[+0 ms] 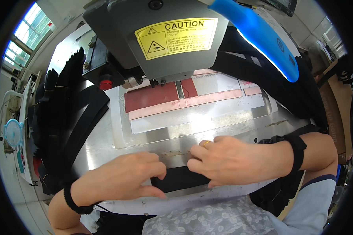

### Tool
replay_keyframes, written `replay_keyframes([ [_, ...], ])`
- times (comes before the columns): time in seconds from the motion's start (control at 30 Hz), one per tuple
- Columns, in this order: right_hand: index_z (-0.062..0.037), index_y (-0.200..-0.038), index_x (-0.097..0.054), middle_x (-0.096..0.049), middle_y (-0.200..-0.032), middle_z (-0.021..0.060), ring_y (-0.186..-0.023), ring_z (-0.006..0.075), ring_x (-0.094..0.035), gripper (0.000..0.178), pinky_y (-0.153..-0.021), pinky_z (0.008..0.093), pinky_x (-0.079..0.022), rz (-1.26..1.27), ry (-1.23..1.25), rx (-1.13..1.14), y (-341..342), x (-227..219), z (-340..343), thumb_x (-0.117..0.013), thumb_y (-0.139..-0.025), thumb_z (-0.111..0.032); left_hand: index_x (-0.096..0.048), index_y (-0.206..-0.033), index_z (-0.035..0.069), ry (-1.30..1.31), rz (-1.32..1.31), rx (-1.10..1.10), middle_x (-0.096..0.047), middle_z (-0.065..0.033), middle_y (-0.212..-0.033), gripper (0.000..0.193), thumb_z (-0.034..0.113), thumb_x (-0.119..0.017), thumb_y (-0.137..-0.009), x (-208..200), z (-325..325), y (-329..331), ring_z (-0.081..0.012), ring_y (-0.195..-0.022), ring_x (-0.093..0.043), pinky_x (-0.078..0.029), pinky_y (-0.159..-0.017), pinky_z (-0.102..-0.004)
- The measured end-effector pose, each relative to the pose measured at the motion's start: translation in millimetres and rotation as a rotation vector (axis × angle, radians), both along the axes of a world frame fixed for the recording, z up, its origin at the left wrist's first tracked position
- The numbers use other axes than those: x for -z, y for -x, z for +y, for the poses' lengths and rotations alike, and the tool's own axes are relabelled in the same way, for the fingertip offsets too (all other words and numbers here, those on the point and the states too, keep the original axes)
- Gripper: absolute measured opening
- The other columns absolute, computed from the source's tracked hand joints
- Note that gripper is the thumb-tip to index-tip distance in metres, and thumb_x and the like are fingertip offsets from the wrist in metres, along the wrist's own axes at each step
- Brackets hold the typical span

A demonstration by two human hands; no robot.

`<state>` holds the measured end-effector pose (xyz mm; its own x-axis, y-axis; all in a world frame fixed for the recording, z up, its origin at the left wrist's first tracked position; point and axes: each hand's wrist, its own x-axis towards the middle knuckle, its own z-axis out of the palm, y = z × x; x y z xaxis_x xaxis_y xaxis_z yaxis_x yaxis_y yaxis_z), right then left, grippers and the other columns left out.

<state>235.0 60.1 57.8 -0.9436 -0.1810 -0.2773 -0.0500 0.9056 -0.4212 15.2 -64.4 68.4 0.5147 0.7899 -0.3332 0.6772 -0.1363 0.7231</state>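
Grey floral-print garment [211,219] at bottom edge, nearest lens. Above it, left hand [123,176] and right hand [227,160] side by side on shiny steel machine bed [102,145], fingers curled, pressing flat black fabric strip [182,178] lying between them near front edge; thumbs and fingertips pinch its ends. Gold ring [206,143] on right hand; black bands on both wrists. Rectangular yellow warning label [176,37] with black triangle symbols on grey machine head [145,58] up top. Red-brown plates [151,98] beneath needle. Stacked black straps [62,113] left; glowing blue curved bar [259,35] upper right.
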Motion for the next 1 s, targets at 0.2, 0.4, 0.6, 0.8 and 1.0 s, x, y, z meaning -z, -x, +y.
replay_keyframes([
  [0.2,0.0047,-0.095,-0.055,-0.055,-0.089,0.015,-0.085,0.0319,-0.063,0.028,-0.066,0.0404,-0.053,0.002,0.035,-0.003,-1,16,-10,-0.066,-0.081,-0.017,-0.055,-0.102,0.006,-0.033,0.117,0.096,-0.055,-0.011,-0.094,0.041,0.031,-0.075,-0.077,28,-11,-15,-0.0294,-0.091,-0.057,-0.048,-0.076,-0.0359],
  [0.4,-0.0027,-0.099,-0.059,-0.062,-0.096,0.0153,-0.094,0.0327,-0.06,0.017,-0.079,0.043,-0.048,-0.342,0.321,0.159,8,-3,25,-0.058,-0.088,-0.016,-0.064,-0.096,0.002,0.018,-0.036,-0.033,-0.063,-0.0112,-0.086,0.022,0.018,-0.07,-0.081,20,0,2,-0.028,-0.077,-0.062,-0.051,-0.068,-0.0341],
  [0.6,-0.0003,-0.101,-0.059,-0.065,-0.084,0.0184,-0.084,0.0344,-0.064,0.016,-0.075,0.0421,-0.048,-0.233,0.097,0.506,22,-14,53,-0.056,-0.09,-0.012,-0.062,-0.091,-0.004,-0.042,-0.145,-0.485,-0.06,-0.0016,-0.066,0.015,0.01,-0.065,-0.087,39,25,14,-0.0069,-0.063,-0.06,-0.046,-0.056,-0.0218],
  [0.8,0.0,-0.091,-0.064,-0.066,-0.083,0.0204,-0.085,0.0368,-0.064,0.014,-0.075,0.0437,-0.049,0.124,-0.032,0.763,34,16,63,-0.062,-0.084,-0.012,-0.062,-0.096,-0.007,0.136,-0.195,-0.863,-0.064,-0.0088,-0.068,0.026,0.015,-0.068,-0.083,52,72,-9,-0.0133,-0.071,-0.068,-0.048,-0.059,-0.0242],
  [1.0,-0.0034,-0.081,-0.064,-0.063,-0.065,0.0132,-0.069,0.0317,-0.064,0.016,-0.066,0.042,-0.048,0.214,-0.086,0.801,35,29,94,-0.066,-0.085,-0.019,-0.063,-0.109,0.0,-0.348,0.065,-0.709,-0.064,-0.0125,-0.085,0.031,0.017,-0.067,-0.083,58,66,-7,-0.0243,-0.086,-0.064,-0.05,-0.075,-0.0344],
])
